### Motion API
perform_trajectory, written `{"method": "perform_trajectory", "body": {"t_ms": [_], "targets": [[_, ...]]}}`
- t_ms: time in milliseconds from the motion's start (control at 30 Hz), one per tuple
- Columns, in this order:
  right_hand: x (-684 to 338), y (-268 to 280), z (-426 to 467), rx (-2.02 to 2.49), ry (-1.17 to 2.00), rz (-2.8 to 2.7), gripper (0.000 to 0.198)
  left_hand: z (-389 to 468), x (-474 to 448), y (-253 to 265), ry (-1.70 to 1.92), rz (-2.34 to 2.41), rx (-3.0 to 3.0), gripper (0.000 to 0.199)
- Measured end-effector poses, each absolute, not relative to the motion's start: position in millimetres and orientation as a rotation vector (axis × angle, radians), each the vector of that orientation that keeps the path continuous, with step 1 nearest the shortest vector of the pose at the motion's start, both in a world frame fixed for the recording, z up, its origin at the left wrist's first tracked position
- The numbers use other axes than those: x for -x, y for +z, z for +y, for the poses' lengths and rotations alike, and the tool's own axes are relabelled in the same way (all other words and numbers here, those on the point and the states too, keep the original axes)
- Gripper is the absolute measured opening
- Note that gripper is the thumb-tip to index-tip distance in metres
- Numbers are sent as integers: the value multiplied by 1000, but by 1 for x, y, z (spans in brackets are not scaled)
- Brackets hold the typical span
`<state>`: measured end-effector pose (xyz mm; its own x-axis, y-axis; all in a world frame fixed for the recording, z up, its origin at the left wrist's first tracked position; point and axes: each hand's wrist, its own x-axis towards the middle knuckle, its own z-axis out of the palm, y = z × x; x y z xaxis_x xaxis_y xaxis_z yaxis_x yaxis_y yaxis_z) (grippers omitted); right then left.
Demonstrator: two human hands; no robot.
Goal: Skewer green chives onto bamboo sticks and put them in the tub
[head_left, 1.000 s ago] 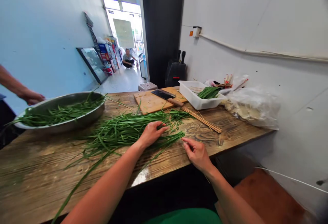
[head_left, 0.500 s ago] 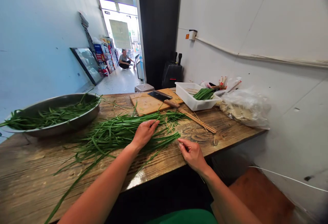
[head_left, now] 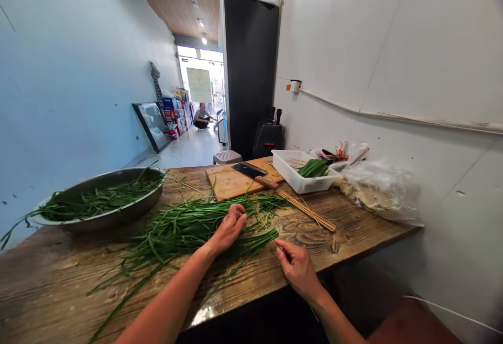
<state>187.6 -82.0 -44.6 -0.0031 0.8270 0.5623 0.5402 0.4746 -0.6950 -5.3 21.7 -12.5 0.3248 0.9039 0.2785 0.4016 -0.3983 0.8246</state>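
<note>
Long garlic chives (head_left: 176, 231) lie in a loose pile on the wooden table, their cut ends toward the right. My left hand (head_left: 228, 229) rests over the pile near those ends, fingers loosely curled and apart, with nothing visibly gripped. Close to the tips of the nearest chives, my right hand (head_left: 297, 266) is closed in a pinch. It holds a thin stick, apparently a bamboo skewer; a bit shows at the fingertips and below the palm, the rest hidden. Beyond my hands lie a bundle of bamboo skewers (head_left: 308, 212) and a short cut bunch of chives (head_left: 271, 202).
A cleaver (head_left: 249, 171) lies on a cutting board (head_left: 223, 184). At left stands a metal basin (head_left: 106, 223) of chives. A white plastic tub (head_left: 308, 184) and a plastic bag (head_left: 377, 186) stand back right. A person (head_left: 202, 117) squats far off near the doorway.
My left hand's fingers have loosened from a pinch and spread slightly. My right hand keeps its pinch beside the chive ends. The view has tilted up, so everything sits lower.
</note>
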Motion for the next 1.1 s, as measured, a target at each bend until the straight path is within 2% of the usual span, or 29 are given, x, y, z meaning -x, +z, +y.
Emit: {"method": "perform_trajectory", "body": {"t_ms": [800, 1100], "targets": [[-195, -45, -84, 1191, 428, -1663, 25, 22, -5, -11, 1008, 1060, -1801, 21], [-192, -43, -87, 1226, 452, -1704, 27, 18, -3, -15, 1129, 1179, -2031, 19]]}}
